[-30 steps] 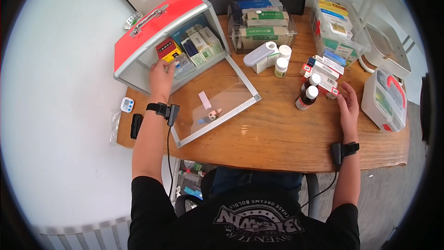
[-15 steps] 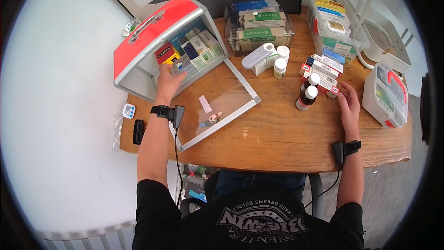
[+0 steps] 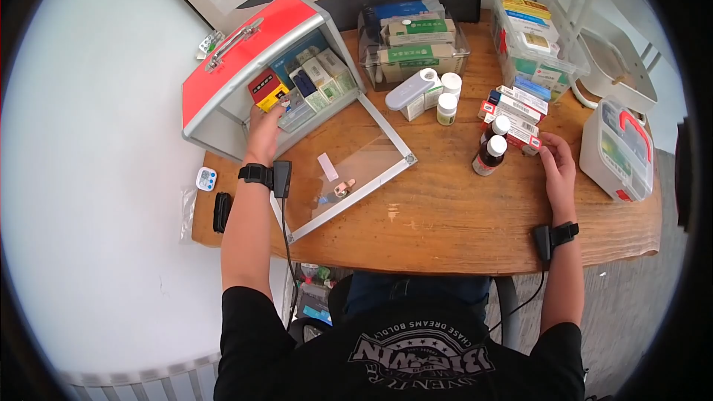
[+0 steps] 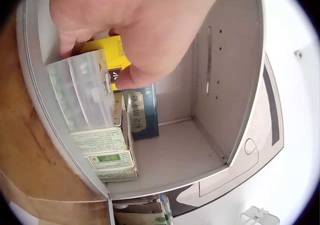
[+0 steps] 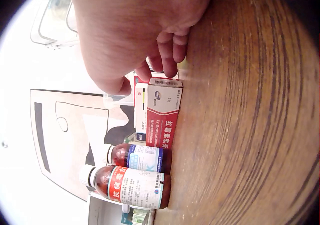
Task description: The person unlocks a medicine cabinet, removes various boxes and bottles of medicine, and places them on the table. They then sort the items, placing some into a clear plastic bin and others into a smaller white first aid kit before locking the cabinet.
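The red-topped silver case (image 3: 256, 48) stands open on its side at the left. Inside its front edge, my left hand (image 3: 264, 132) grips the near end of a clear plastic case (image 3: 297, 114); in the left wrist view, the left hand (image 4: 135, 25) has its thumb by one edge of the clear case (image 4: 85, 92) and fingertips at the other side. The yellow box (image 4: 112, 52) lies right behind. My right hand (image 3: 558, 167) rests with loose fingers at the end of the red-and-white boxes (image 3: 520, 130). In the right wrist view, those fingers (image 5: 167, 55) hang beside a box end (image 5: 165, 92), holding nothing.
Two brown bottles (image 3: 490, 154), white bottles (image 3: 446, 108) and a grey-white device (image 3: 412, 89) stand mid-table. Clear bins (image 3: 416, 70) of boxes are behind. A white lidded box (image 3: 616, 152) is at the right; the case's clear door (image 3: 349, 171) lies open.
My left hand has shifted slightly back from its spread pose over the clear case, its thumb now closer to the fingers. The right hand stays by the red-and-white boxes.
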Demonstrator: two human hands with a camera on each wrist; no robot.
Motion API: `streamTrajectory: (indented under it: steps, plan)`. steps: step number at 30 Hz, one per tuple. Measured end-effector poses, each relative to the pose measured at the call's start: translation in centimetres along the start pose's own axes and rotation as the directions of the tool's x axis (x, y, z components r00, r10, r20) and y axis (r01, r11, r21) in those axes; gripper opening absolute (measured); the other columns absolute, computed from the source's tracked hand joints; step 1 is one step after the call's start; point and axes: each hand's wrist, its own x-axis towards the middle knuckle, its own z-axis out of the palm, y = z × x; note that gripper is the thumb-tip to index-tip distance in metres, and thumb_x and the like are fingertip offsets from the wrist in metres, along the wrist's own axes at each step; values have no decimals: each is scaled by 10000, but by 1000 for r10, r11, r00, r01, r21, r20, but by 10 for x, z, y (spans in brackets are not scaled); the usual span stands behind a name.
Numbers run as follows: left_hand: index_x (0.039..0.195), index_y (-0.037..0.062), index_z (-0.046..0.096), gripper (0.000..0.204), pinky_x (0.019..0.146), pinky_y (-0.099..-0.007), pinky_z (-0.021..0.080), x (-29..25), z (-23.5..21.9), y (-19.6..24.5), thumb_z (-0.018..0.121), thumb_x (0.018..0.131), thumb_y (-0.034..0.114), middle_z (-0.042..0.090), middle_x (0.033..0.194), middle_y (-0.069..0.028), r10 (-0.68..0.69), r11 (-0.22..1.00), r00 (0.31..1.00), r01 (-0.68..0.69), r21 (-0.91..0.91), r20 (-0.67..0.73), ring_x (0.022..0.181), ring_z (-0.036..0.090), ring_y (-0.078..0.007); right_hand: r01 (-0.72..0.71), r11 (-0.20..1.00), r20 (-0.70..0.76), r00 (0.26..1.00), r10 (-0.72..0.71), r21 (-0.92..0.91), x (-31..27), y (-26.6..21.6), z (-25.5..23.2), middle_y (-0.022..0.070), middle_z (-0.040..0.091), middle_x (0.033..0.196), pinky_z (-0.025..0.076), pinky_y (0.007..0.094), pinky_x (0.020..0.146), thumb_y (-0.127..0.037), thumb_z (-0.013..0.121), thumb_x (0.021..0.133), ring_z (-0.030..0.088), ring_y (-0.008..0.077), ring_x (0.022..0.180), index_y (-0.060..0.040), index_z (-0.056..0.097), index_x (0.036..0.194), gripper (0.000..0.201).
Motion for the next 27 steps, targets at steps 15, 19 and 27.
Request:
streamTrajectory:
  steps: [15,19,27]
  plan:
    - [1422,29,566,513,1094,-429,468,-99,108,54,726,960,186,613,1405,-145,587,660,801,-557,503,117,1305,590,-317,25,999,-26,999,-26,-24,-1,-6,7,64,702,1220,513,288,980,-85,639,1050,658,137,1112,-3,641,1308,270]
    - [1395,-14,591,521,1053,-438,508,-113,187,59,753,936,171,640,1329,-204,497,444,696,-717,538,518,1217,632,-354,27,999,-38,999,-28,-18,0,-4,6,45,695,1169,508,263,913,-91,644,1045,639,106,1017,2,649,1307,278]
    - [1365,-1,639,472,971,-477,540,-73,218,42,740,948,196,696,1236,-256,407,430,743,-669,606,531,1114,682,-426,1,1000,-106,994,0,9,-2,-2,4,40,693,1126,504,251,915,-105,663,1043,637,99,1016,2,670,1272,253]
